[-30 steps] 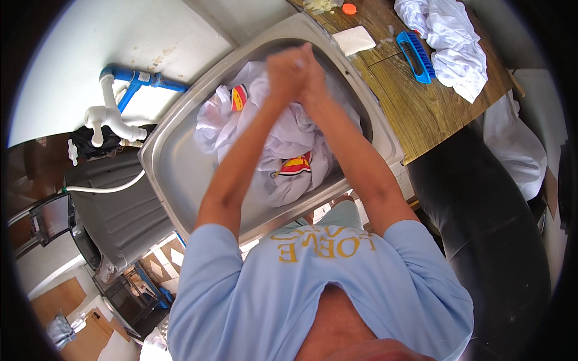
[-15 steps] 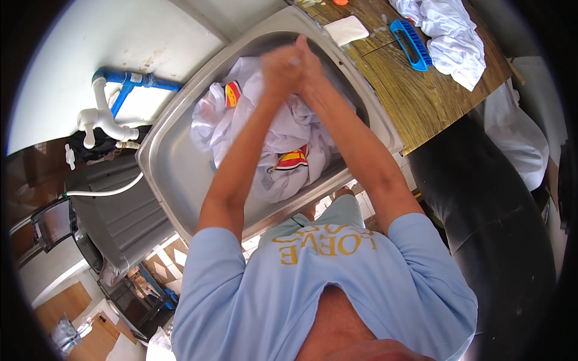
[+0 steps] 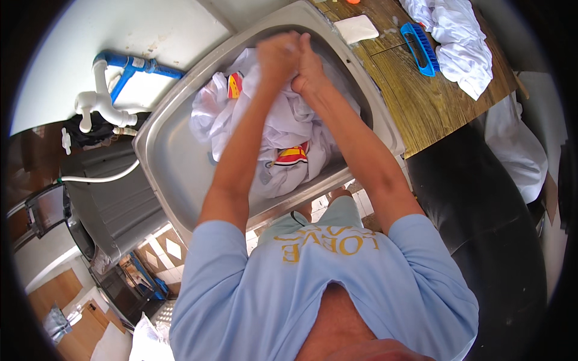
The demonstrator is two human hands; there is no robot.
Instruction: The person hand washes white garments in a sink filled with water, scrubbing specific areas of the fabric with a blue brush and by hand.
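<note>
The white cloth (image 3: 283,129) lies bunched up in the metal sink (image 3: 174,162), with red and yellow patches showing on it. The left hand (image 3: 278,53) and the right hand (image 3: 311,71) are pressed together over the far end of the sink, both closed tight on a fold of the cloth. The left hand looks blurry. On the wooden table (image 3: 421,102) beside the sink lie a blue brush (image 3: 420,48), a white bar of soap (image 3: 356,28) and another white cloth pile (image 3: 457,42).

no packages, labels, signs or screens in view
</note>
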